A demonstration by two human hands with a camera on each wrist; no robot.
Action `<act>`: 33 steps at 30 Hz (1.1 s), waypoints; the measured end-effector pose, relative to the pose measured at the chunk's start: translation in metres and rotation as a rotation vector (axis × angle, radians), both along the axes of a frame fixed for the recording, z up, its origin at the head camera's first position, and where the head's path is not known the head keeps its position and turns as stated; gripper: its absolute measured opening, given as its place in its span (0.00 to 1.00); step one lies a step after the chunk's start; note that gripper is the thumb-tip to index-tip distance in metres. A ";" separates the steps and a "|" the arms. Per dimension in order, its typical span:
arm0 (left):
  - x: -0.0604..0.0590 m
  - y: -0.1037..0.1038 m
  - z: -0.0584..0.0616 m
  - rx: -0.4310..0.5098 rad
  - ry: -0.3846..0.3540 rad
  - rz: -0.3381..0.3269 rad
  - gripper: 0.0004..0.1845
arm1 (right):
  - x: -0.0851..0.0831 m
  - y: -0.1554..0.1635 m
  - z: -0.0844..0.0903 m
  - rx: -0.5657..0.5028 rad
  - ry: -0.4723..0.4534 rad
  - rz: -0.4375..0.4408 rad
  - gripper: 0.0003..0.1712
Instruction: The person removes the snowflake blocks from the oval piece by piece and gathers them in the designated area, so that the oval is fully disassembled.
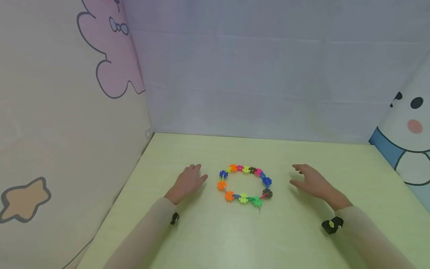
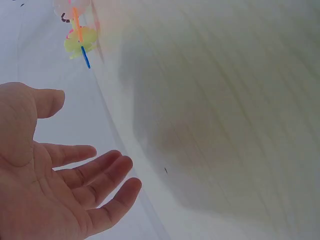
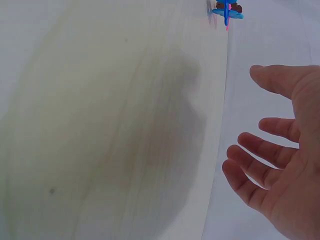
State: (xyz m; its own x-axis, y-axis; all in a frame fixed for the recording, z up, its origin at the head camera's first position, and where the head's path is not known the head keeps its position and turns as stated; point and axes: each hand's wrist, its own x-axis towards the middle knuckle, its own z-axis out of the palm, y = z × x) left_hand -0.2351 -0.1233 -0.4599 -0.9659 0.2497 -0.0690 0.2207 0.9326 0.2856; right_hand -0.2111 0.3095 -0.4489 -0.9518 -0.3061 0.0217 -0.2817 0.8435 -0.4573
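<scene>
A closed ring of linked plastic snowflake discs (image 1: 243,198) lies flat on the table, in orange, yellow, pink, blue, green and dark brown. Left of the ring is my left hand (image 1: 188,182), apart from it, with relaxed fingers and nothing held. My right hand (image 1: 312,182) hovers to the ring's right, its fingers loosely bent and the palm bare. In the left wrist view, a few discs (image 2: 80,39) show at the top, beyond the thumb. A blue disc (image 3: 227,13) of the ring appears at the top of the right wrist view.
The pale wooden table (image 1: 208,239) meets a grey-white cloth backdrop (image 1: 262,86) at its far edge. A wall (image 1: 67,123) with cartoon drawings borders the left side. More cartoon print (image 1: 413,149) stands at the right.
</scene>
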 end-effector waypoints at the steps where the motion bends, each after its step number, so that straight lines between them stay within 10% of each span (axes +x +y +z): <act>1: -0.001 0.001 0.001 0.022 -0.012 -0.004 0.32 | -0.002 -0.003 0.000 -0.013 0.001 0.016 0.36; 12: -0.006 0.026 0.007 0.158 -0.144 -0.046 0.30 | -0.022 -0.040 0.003 0.002 0.008 0.151 0.29; 33: -0.017 0.072 0.002 0.154 -0.152 -0.053 0.34 | -0.053 -0.119 0.021 0.089 -0.077 0.294 0.31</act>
